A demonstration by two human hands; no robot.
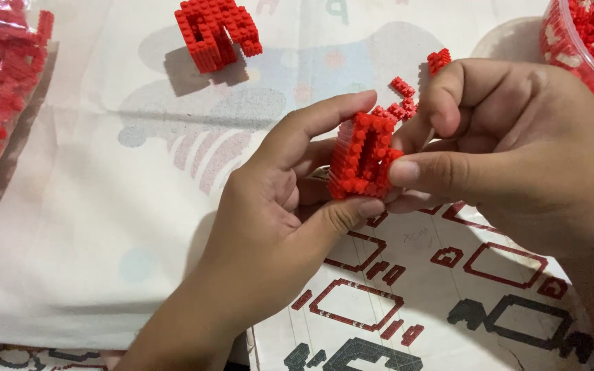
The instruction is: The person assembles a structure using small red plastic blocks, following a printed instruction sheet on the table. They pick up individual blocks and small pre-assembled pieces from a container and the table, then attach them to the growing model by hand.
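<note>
Fingers (338, 113) of the left hand (269, 206) and right hand (510, 144) pinch a red brick frame (362, 154); assembly seems underway, with loose bricks (401, 88) lying close above it on the surface.

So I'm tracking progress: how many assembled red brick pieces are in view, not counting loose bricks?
2. One red hollow brick block is held between the left hand and right hand; another red built brick piece lies on the cloth at top. Others may be hidden.
</note>
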